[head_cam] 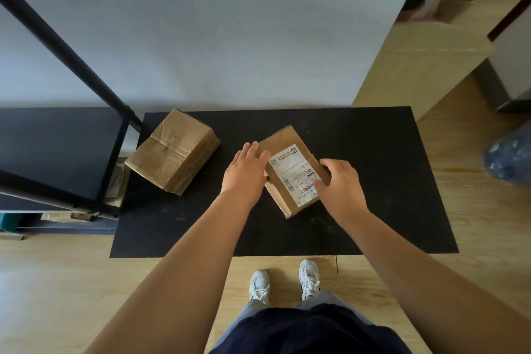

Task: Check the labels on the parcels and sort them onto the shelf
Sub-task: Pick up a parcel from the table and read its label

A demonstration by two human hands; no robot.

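1. Cardboard sits between both hands: the left hand (246, 169) lies flat against the left edge of the small parcel (293, 172), fingers stretched out and together, while the right hand (342, 181) curls over its right edge, fingers bent onto the top face — neither hand is closed around it.
2. A white shipping label (296, 174) faces up on that parcel, its print too small to read apart from a barcode near the right hand.
3. This parcel rests on a black mat (373, 195), near its middle, turned at an angle.
4. A second, larger parcel (172, 152), taped and creased, lies on the mat's left part, well apart from the hands, showing no label.
5. Just beside it to the left stands a black shelf (57, 146) with a dark metal post — lower levels hold things too hidden to make out.
6. Wooden flooring (57, 282) surrounds the mat, and the person's white shoes (260, 286) stand at its near edge.
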